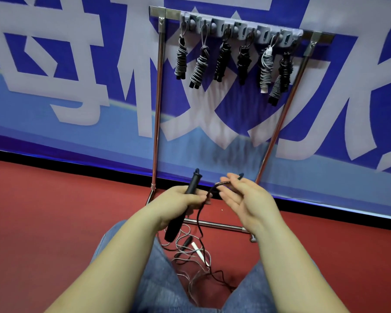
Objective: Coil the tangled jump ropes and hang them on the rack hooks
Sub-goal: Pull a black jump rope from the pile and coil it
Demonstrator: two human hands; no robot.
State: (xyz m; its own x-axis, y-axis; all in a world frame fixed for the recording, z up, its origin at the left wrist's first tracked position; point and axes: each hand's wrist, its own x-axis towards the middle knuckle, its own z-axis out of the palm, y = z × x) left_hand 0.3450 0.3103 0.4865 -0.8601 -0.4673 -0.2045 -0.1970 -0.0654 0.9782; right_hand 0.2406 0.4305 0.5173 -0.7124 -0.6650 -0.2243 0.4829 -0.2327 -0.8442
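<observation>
Black jump rope [201, 213] is between your hands, its handle [185, 204] gripped in your left hand [181, 197]. Your right hand [246, 195] at 3 o'clock has its fingers spread, cord looped over them, maybe a second handle behind. Tangled ropes [194, 256] lie on the floor [54, 211] at 6 o'clock; the rack [158, 98] with coiled bundles [233, 62] stands at 12.

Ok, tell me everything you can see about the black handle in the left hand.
The black handle is a long, slim, matte grip, plastic or rubber by its look, with a narrower neck and small tip at its far end. It tilts up and away from the person. The left hand grips it around the middle. A thin black cord loops beside it toward the right hand.
</observation>
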